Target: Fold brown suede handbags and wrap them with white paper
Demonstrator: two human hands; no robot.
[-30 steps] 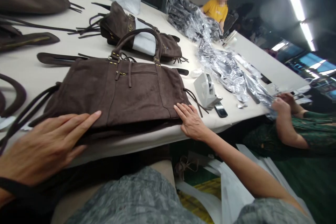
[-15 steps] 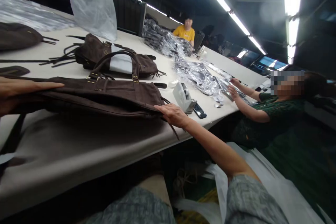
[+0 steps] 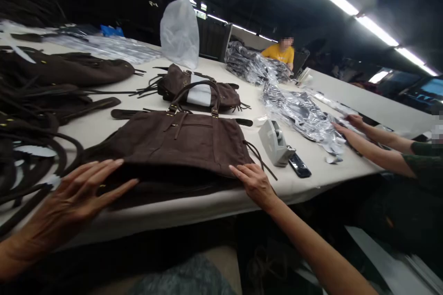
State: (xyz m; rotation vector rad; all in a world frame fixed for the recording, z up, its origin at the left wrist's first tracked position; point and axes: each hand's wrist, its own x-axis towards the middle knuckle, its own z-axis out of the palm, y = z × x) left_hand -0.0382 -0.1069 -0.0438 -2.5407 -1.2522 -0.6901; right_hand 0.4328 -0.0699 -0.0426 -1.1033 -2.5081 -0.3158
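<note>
Head view, so my brown bag [image 3: 183, 143] is lying at the front of the table [image 3: 207, 208], mouth toward me and gaping dark, its lower side right by the table edge. My left hand [image 3: 78, 198] is at the left end of that mouth, fingers close together, thumb well apart from them. Right hand [image 3: 254, 182] has its fingertips on the right front corner, fingers close together; can't tell if the thumb's pinching underneath.

Room's kinda tight: tape dispenser [image 3: 275, 145] just off the bag's right side, phone [image 3: 299, 165] right beside it, second bag [image 3: 166, 85] close behind. Wider stretch of pale cloth runs past the phone toward a co-worker's hands [image 3: 341, 128].
</note>
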